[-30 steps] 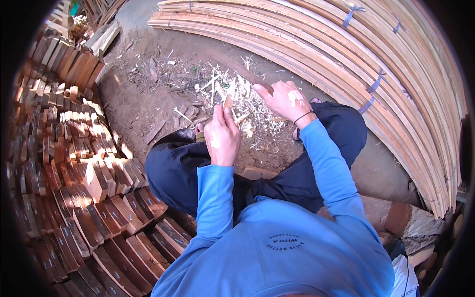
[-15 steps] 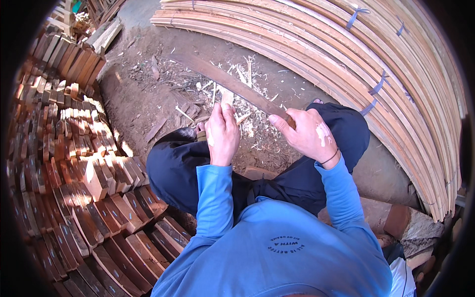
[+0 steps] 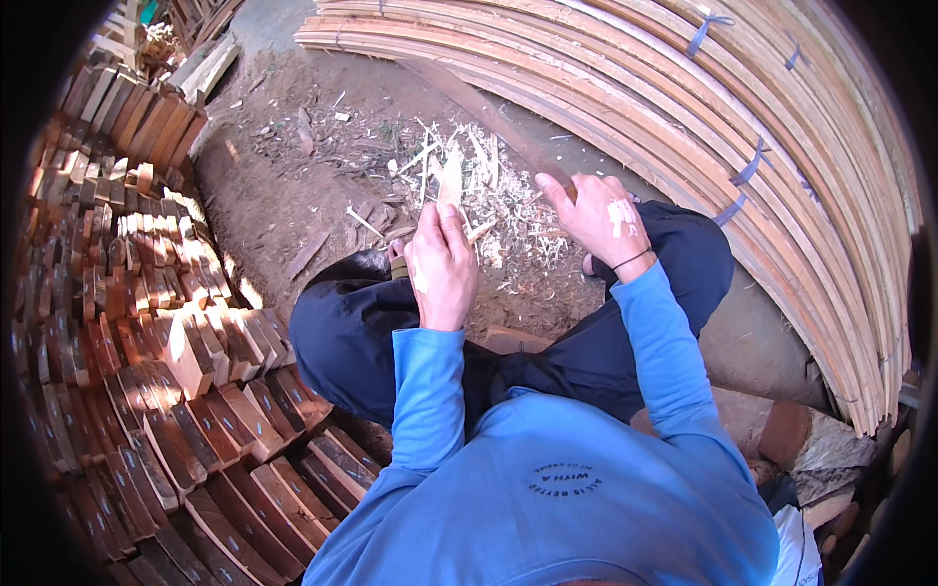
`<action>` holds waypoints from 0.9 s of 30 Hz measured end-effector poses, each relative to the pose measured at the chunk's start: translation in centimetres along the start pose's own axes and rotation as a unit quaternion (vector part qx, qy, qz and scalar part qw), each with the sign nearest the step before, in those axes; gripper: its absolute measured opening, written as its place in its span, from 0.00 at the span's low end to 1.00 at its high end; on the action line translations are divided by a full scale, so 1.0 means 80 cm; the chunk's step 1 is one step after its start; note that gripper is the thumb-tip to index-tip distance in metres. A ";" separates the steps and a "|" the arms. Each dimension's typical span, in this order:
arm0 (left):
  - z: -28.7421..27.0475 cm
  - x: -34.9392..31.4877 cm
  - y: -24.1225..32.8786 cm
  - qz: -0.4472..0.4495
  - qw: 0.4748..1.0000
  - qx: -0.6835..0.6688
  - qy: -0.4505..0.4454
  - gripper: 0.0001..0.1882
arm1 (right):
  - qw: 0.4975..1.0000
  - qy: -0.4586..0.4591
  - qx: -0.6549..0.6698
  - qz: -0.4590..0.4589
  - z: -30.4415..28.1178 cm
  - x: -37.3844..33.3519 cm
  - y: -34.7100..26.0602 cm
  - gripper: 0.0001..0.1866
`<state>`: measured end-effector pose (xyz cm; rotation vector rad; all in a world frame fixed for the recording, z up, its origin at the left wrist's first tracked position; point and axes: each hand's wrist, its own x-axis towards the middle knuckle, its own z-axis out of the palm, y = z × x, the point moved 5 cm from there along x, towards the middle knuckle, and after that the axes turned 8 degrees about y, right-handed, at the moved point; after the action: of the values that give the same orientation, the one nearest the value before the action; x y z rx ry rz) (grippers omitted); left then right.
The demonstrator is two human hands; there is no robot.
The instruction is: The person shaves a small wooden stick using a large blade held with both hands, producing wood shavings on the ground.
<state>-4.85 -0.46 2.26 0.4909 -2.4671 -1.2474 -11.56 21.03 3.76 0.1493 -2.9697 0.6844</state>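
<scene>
Gripping a pale, tapered wood piece (image 3: 450,184), the left hand (image 3: 445,262) pointed it toward twelve o'clock. The right hand (image 3: 599,220) was closed on the near end of a long brown blade (image 3: 493,121), which stretched toward ten o'clock. Shavings (image 3: 518,217) lay between the left hand's one and two o'clock.

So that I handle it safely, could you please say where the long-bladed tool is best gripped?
Probably at its near end, where the right hand wraps it, coming from the person's right: the long, flat blade slants away forward and left, so gripping there stays clear of it. The hand hides most of that end.
</scene>
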 end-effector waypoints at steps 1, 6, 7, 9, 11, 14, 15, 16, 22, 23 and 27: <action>-0.004 0.003 -0.001 -0.010 1.000 -0.017 -0.005 0.17 | 0.999 -0.026 0.019 0.022 0.001 0.007 0.015 0.39; 0.002 0.001 -0.007 -0.006 1.000 -0.022 -0.001 0.17 | 0.991 -0.070 0.113 0.021 -0.014 -0.022 0.013 0.38; 0.003 0.001 -0.004 -0.003 1.000 -0.030 0.000 0.17 | 0.986 -0.090 0.137 0.018 -0.014 -0.029 0.012 0.36; 0.004 0.000 -0.009 -0.004 1.000 -0.021 0.001 0.17 | 0.989 -0.095 0.114 -0.018 -0.028 -0.046 -0.007 0.35; 0.006 0.001 -0.011 -0.006 1.000 -0.019 -0.001 0.17 | 0.988 -0.100 0.109 -0.040 -0.032 -0.059 -0.014 0.34; 0.005 0.001 -0.011 -0.014 1.000 -0.026 -0.006 0.17 | 0.986 -0.108 0.121 -0.047 -0.037 -0.069 -0.024 0.34; 0.004 0.001 -0.008 -0.014 0.999 -0.029 -0.007 0.18 | 0.988 -0.091 0.107 -0.061 -0.033 -0.069 -0.021 0.33; 0.003 0.001 -0.007 -0.014 0.999 -0.033 -0.008 0.18 | 0.990 -0.085 0.088 -0.068 -0.029 -0.069 -0.017 0.33; 0.006 0.003 -0.013 -0.023 1.000 -0.018 -0.012 0.17 | 0.994 -0.056 0.033 -0.090 -0.003 -0.053 -0.018 0.34; 0.007 0.004 -0.014 -0.026 0.999 -0.019 -0.012 0.17 | 0.994 -0.060 0.036 -0.088 0.002 -0.049 -0.019 0.35; 0.007 0.004 -0.018 -0.020 0.999 -0.026 -0.005 0.17 | 0.992 -0.038 0.063 -0.105 0.022 -0.034 -0.026 0.34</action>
<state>-5.17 -0.98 0.81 0.5237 -2.4379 -1.3286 -8.70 18.58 2.79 0.5002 -2.9214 0.8551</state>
